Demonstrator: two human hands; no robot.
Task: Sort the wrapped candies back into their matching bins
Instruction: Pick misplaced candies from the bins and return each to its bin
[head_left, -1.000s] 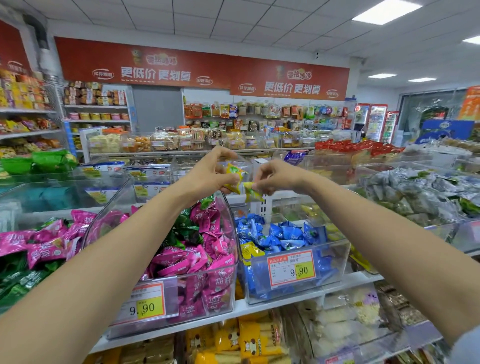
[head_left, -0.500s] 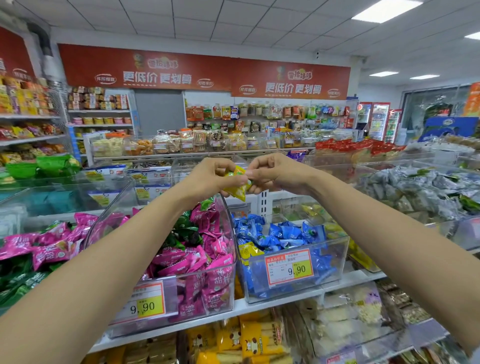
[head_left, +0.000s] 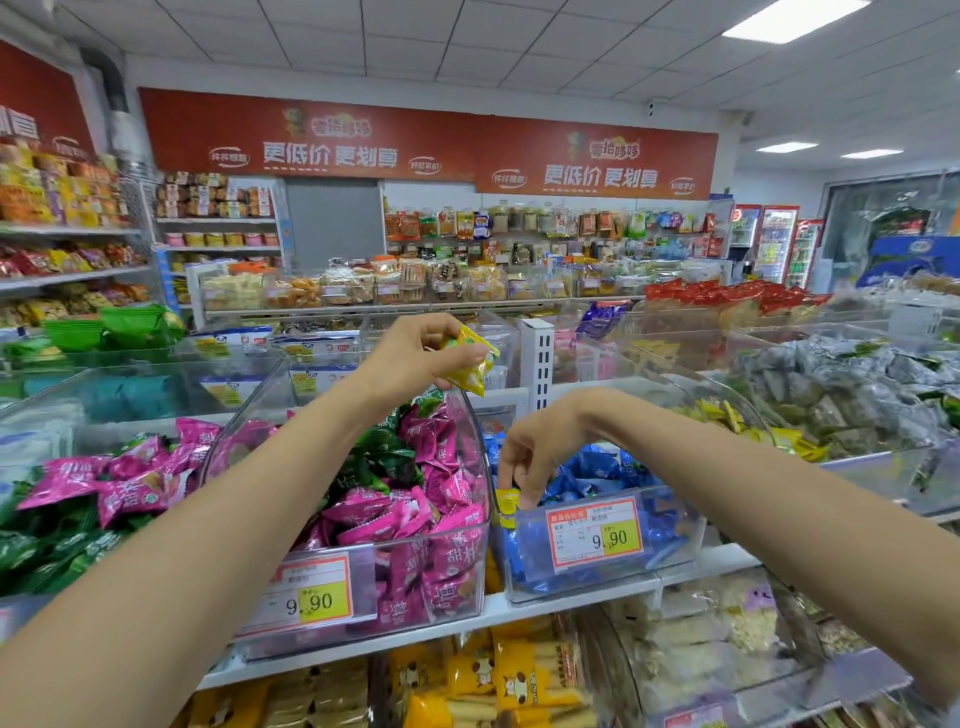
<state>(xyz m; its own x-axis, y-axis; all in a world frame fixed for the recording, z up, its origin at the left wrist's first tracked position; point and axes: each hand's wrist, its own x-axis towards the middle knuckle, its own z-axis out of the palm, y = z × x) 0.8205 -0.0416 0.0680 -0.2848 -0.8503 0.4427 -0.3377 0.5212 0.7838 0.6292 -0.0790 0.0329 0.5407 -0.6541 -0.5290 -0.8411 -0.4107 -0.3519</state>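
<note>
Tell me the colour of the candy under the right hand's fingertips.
Yellow candy, among blue ones in the bin; head view.

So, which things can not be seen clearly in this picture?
- Head view: how many yellow candies the left hand holds; its fingers cover them.
- Head view: whether the right hand has a grip on the yellow candy in the blue candy bin; the fingertips hide the contact.
- Small print on the price label: too small.
- Lower shelf packs: cut off by the bottom edge.
</note>
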